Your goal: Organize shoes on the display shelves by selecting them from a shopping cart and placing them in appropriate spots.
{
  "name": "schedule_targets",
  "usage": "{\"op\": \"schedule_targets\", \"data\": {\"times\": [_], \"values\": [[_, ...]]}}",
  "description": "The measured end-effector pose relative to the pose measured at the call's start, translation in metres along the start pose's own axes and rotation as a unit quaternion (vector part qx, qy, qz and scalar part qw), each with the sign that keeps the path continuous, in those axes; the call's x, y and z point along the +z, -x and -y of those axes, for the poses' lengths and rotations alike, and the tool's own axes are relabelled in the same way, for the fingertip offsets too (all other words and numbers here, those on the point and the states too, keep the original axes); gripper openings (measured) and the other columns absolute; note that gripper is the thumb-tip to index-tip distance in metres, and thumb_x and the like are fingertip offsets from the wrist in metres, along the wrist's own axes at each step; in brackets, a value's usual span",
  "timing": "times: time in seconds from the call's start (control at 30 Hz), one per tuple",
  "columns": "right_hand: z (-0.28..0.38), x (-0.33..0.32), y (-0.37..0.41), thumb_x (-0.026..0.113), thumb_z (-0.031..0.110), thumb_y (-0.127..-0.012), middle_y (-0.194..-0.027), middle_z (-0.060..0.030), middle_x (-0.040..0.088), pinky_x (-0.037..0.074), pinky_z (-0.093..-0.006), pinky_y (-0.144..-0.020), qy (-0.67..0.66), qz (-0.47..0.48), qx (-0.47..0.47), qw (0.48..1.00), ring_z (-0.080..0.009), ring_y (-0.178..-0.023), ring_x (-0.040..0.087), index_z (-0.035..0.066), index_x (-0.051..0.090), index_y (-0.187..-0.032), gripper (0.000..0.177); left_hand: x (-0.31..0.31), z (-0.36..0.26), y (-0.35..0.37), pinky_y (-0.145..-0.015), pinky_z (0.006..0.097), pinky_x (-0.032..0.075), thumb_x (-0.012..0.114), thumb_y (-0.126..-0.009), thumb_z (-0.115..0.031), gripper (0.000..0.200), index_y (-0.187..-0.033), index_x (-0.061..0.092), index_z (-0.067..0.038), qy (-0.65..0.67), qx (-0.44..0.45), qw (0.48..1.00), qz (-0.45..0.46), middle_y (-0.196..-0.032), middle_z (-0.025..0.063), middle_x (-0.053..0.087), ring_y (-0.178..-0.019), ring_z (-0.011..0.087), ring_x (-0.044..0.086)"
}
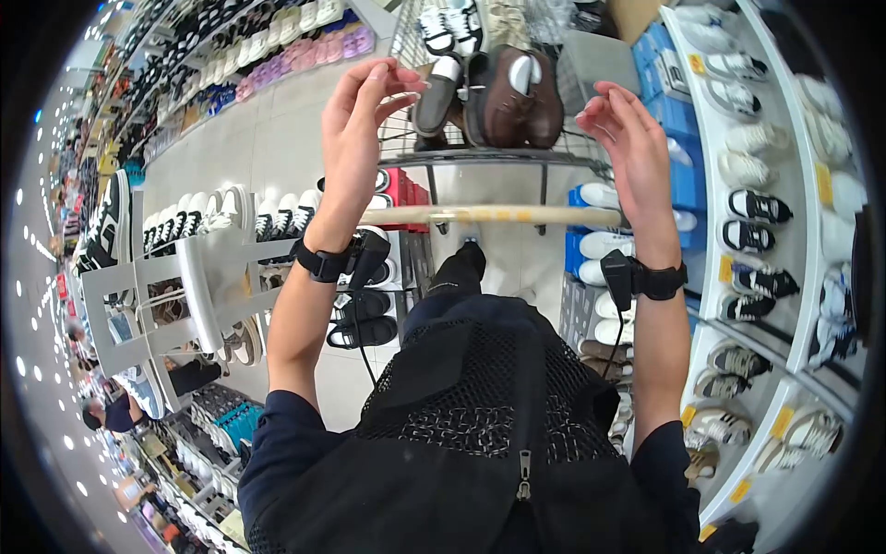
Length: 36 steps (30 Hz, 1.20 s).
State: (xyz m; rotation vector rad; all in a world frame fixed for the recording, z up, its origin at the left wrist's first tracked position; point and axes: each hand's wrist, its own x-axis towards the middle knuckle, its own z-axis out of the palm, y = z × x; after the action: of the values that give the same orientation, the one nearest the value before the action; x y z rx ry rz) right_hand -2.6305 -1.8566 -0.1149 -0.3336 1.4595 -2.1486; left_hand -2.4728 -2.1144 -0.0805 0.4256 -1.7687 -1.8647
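Observation:
My left hand [362,111] is raised at the left side of a wire shopping cart [400,138], fingers loosely bent and apart, nothing in them. On the other side my right hand [629,125] hovers with half-curled fingers, also holding nothing. Between the hands, in the cart, lie brown leather shoes [503,97] with pale inserts. A dark slip-on shoe [436,109] leans beside them, nearest my left fingertips. Black-and-white sandals [449,30] lie farther in. The cart's pale handlebar [494,214] runs below both hands, touched by neither palm.
White shelves [711,138] with rows of sneakers line the right side. Blue shoe boxes [660,60] stand by the cart. At left, a rack [198,295] holds black-and-white sneakers [198,214]. Tiled floor [240,134] shows beyond it. Another person [120,413] is far left.

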Motion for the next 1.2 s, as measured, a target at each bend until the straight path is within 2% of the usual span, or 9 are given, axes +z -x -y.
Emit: {"op": "schedule_targets", "data": {"times": [0.17, 0.43, 0.67, 0.8, 0.83, 0.93, 1.0, 1.1, 1.2], "values": [[-0.022, 0.056, -0.078, 0.052, 0.022, -0.106, -0.097, -0.0072, 0.070, 0.054, -0.0331, -0.093, 0.017, 0.033, 0.020, 0.999, -0.0169, -0.093, 0.069, -0.002, 0.062, -0.120, 0.030, -0.049, 0.011, -0.062, -0.095, 0.0391, 0.054, 0.049, -0.106, -0.019, 0.027, -0.120, 0.058, 0.002, -0.017, -0.017, 0.999, -0.029, -0.110, 0.0124, 0.067, -0.105, 0.0234, 0.068], [-0.037, 0.089, -0.183, 0.053, 0.024, -0.105, -0.100, -0.0057, 0.068, 0.052, -0.0326, -0.095, 0.115, 0.084, 0.075, 0.987, -0.0168, -0.097, 0.067, 0.001, 0.064, -0.121, 0.030, -0.056, 0.050, -0.166, -0.097, 0.0380, 0.053, 0.051, -0.106, -0.021, 0.031, -0.125, 0.055, 0.003, 0.014, -0.070, 0.997, -0.001, -0.118, 0.0155, 0.066, -0.111, 0.0244, 0.067], [-0.124, 0.090, -0.326, 0.055, 0.024, -0.103, -0.106, -0.0074, 0.069, 0.051, -0.0303, -0.094, 0.136, 0.111, 0.189, 0.966, -0.0171, -0.102, 0.067, 0.001, 0.065, -0.118, 0.029, -0.035, 0.158, -0.278, -0.097, 0.0373, 0.052, 0.054, -0.104, -0.021, 0.033, -0.126, 0.051, 0.004, 0.054, -0.173, 0.981, -0.064, -0.121, 0.0159, 0.064, -0.115, 0.0248, 0.064], [-0.206, 0.080, -0.411, 0.058, 0.026, -0.101, -0.126, -0.0139, 0.062, 0.050, -0.0379, -0.099, 0.126, 0.071, 0.290, 0.946, -0.0226, -0.117, 0.062, 0.000, 0.057, -0.130, 0.038, -0.035, 0.244, -0.311, -0.104, 0.0378, 0.045, 0.057, -0.100, -0.022, 0.043, -0.132, 0.051, 0.006, 0.083, -0.313, 0.936, -0.139, -0.127, 0.0147, 0.058, -0.126, 0.0242, 0.053], [-0.229, 0.073, -0.430, 0.064, 0.030, -0.097, -0.140, -0.0188, 0.052, 0.048, -0.0459, -0.103, 0.127, 0.071, 0.319, 0.937, -0.0285, -0.128, 0.054, -0.001, 0.051, -0.138, 0.052, -0.035, 0.254, -0.317, -0.107, 0.0380, 0.041, 0.057, -0.098, -0.021, 0.047, -0.134, 0.050, 0.009, 0.106, -0.345, 0.921, -0.145, -0.129, 0.0146, 0.057, -0.127, 0.0243, 0.051], [-0.275, 0.060, -0.481, 0.070, 0.035, -0.092, -0.150, -0.0218, 0.041, 0.044, -0.0541, -0.106, 0.202, 0.006, 0.392, 0.898, -0.0342, -0.138, 0.042, -0.002, 0.045, -0.144, 0.068, -0.036, 0.293, -0.338, -0.096, 0.0345, 0.044, 0.060, -0.096, -0.021, 0.041, -0.126, 0.056, 0.007, 0.127, -0.419, 0.886, -0.153, -0.118, 0.0113, 0.063, -0.108, 0.0192, 0.058], [-0.293, 0.044, -0.500, 0.075, 0.040, -0.086, -0.157, -0.0250, 0.031, 0.034, -0.0657, -0.110, 0.244, 0.066, 0.409, 0.877, -0.0400, -0.147, 0.027, 0.002, 0.039, -0.150, 0.083, -0.037, 0.322, -0.350, -0.094, 0.0336, 0.043, 0.061, -0.095, -0.021, 0.040, -0.123, 0.058, 0.007, 0.106, -0.441, 0.875, -0.166, -0.113, 0.0107, 0.065, -0.105, 0.0183, 0.059], [-0.323, 0.024, -0.517, 0.078, 0.047, -0.081, -0.159, -0.0219, 0.032, 0.031, -0.0679, -0.111, 0.337, 0.085, 0.442, 0.827, -0.0444, -0.147, 0.024, 0.003, 0.040, -0.151, 0.092, -0.038, 0.358, -0.366, -0.090, 0.0336, 0.044, 0.068, -0.090, -0.023, 0.045, -0.119, 0.060, 0.009, -0.006, -0.491, 0.855, -0.165, -0.114, 0.0139, 0.067, -0.104, 0.0202, 0.062], [-0.352, 0.007, -0.526, 0.079, 0.049, -0.080, -0.155, -0.0214, 0.039, 0.041, -0.0626, -0.105, 0.366, 0.143, 0.468, 0.792, -0.0442, -0.138, 0.040, 0.003, 0.043, -0.149, 0.091, -0.045, 0.412, -0.371, -0.087, 0.0375, 0.048, 0.076, -0.085, -0.024, 0.057, -0.121, 0.055, 0.017, -0.085, -0.515, 0.836, -0.170, -0.121, 0.0227, 0.064, -0.108, 0.0259, 0.063]]}}
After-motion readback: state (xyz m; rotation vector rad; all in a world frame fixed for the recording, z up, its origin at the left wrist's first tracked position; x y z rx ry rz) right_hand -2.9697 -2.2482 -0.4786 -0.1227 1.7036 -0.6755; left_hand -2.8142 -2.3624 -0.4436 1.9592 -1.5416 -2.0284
